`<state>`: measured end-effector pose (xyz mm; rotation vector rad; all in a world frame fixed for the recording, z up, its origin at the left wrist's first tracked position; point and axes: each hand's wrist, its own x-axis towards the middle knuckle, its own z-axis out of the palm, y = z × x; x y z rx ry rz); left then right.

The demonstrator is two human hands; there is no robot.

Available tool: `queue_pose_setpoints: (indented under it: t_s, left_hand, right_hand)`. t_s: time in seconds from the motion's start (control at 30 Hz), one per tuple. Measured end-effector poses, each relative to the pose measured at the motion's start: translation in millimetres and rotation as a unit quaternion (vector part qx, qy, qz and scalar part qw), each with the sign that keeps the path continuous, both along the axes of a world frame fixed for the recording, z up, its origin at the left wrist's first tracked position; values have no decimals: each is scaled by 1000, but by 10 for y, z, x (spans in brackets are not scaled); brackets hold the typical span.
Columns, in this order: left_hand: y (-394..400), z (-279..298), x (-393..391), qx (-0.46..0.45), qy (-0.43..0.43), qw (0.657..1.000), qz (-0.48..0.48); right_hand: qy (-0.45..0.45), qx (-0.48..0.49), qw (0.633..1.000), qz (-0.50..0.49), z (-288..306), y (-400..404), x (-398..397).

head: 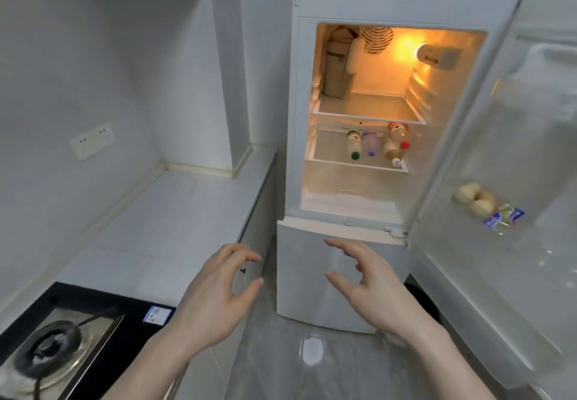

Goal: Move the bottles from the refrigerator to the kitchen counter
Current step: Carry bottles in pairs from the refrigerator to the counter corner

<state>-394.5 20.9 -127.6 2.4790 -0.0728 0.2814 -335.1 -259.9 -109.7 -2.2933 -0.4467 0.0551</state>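
Four clear plastic bottles lie on their sides on the lower glass shelf (327, 157) of the open, lit white refrigerator (343, 275), caps outward: a green-capped bottle (354, 146), a blue-capped bottle (370, 144), a red-capped bottle (399, 136) and a white-capped bottle (392, 153); their labels are too small to read. Left of the refrigerator runs the pale tiled kitchen counter (175, 228) with a black-and-steel gas hob (59, 340). Below the refrigerator's shelves, the left hand (215, 299) and right hand (371, 287) hover empty, fingers loosely curved and apart.
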Motion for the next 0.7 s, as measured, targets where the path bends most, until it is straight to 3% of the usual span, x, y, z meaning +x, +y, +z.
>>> queue_pose_setpoints:
  t_s: [0.23,0.7]
  left_hand:
    - [208,20,938,19,2,997,-77]
    - [-475,26,2633,46,0,980,-191]
  right_hand:
    - [-7,6,997,-79,52,29,510]
    - [-18,-2,987,-158,-2,-534,1691]
